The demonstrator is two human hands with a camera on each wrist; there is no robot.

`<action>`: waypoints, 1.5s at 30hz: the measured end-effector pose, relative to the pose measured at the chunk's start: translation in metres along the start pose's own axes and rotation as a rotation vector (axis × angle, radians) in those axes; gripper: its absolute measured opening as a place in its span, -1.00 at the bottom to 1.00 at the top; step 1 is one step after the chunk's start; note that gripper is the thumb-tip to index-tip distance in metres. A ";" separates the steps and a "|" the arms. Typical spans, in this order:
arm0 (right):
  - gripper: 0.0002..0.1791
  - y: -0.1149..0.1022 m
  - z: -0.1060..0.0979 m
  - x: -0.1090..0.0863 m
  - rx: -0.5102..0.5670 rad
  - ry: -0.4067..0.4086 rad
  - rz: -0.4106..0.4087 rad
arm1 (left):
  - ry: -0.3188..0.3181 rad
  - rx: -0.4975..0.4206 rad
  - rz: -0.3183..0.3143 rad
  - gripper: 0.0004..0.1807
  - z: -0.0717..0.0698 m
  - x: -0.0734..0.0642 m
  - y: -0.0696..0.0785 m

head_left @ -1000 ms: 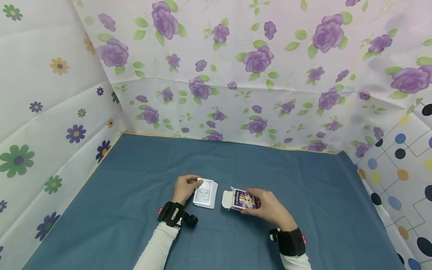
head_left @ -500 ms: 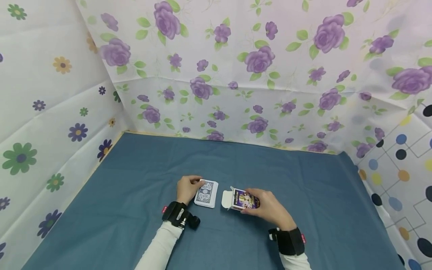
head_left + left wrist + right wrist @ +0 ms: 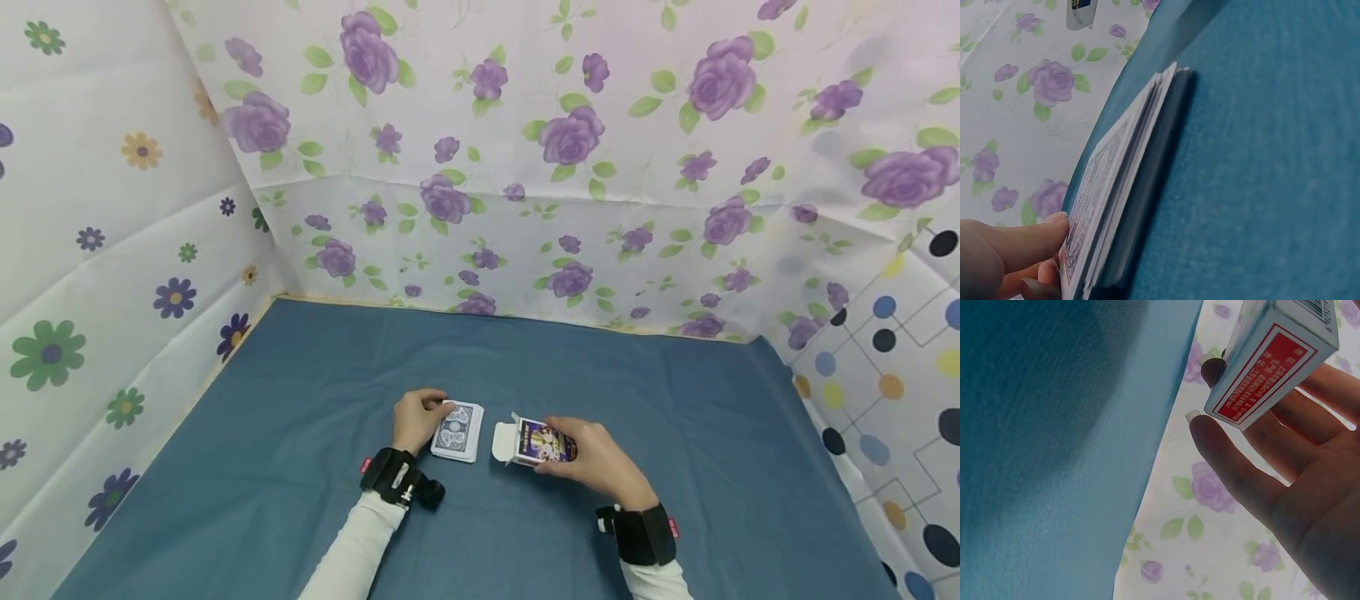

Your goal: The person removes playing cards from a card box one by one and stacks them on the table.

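Observation:
A deck of playing cards (image 3: 459,432), patterned backs up, is at the middle of the table. My left hand (image 3: 417,421) pinches its upper left edge, thumb on top. In the left wrist view, the stacked edges of the cards (image 3: 1124,187) look slightly uneven, and the fingertips below are partly hidden. To the right, my right hand (image 3: 600,461) grips a purple and white card box (image 3: 546,442). The box's white end flap (image 3: 506,442) hangs open toward the deck. In the right wrist view, the box shows a red printed panel (image 3: 1265,374) between thumb and fingers.
Blue cloth (image 3: 360,350) covers the table. Behind it hangs a white sheet with purple flowers (image 3: 517,167), and more patterned sheets stand at the left and right. Each wrist wears a black strap (image 3: 645,537) with a small camera.
My left hand has shifted slightly right with the deck, whose top has lost its glare so the back pattern shows clearly. The right hand and box have stayed put.

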State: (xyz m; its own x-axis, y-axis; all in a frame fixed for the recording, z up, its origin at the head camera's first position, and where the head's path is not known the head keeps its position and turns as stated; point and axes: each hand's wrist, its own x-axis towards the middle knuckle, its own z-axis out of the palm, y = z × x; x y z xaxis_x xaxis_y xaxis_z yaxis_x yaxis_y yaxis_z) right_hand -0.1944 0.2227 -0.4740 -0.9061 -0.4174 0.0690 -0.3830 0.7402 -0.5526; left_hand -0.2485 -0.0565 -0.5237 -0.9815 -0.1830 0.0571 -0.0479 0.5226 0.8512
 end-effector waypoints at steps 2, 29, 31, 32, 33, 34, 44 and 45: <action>-0.25 0.001 0.000 0.000 -0.006 0.004 0.000 | -0.012 -0.007 -0.012 -0.74 0.000 0.000 0.000; -0.28 -0.001 -0.003 -0.002 0.000 0.018 -0.050 | -0.409 -0.055 0.280 -0.91 0.023 -0.063 0.059; -0.27 -0.002 -0.005 -0.001 -0.002 0.020 -0.052 | -0.434 -0.066 0.264 -0.91 0.022 -0.062 0.060; -0.27 -0.002 -0.005 -0.001 -0.003 0.020 -0.053 | -0.448 -0.077 0.253 -0.91 0.021 -0.062 0.061; -0.27 -0.003 -0.006 -0.001 -0.006 0.021 -0.055 | -0.463 -0.090 0.239 -0.90 0.020 -0.061 0.062; -0.27 -0.003 -0.006 -0.001 -0.009 0.023 -0.057 | -0.479 -0.103 0.222 -0.90 0.020 -0.061 0.062; -0.26 -0.004 -0.004 -0.001 0.003 0.010 -0.050 | -0.576 -0.235 0.116 -0.84 0.018 -0.055 0.056; -0.27 -0.004 -0.004 -0.001 0.004 0.012 -0.047 | -0.583 -0.243 0.110 -0.82 0.018 -0.055 0.055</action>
State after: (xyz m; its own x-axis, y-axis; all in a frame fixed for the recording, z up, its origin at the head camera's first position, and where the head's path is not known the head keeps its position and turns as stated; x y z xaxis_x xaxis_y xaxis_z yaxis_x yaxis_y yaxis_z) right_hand -0.1924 0.2222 -0.4680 -0.8891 -0.4456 0.1047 -0.4246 0.7175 -0.5521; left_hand -0.2006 -0.0031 -0.4893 -0.9213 0.3795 -0.0842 0.0351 0.2968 0.9543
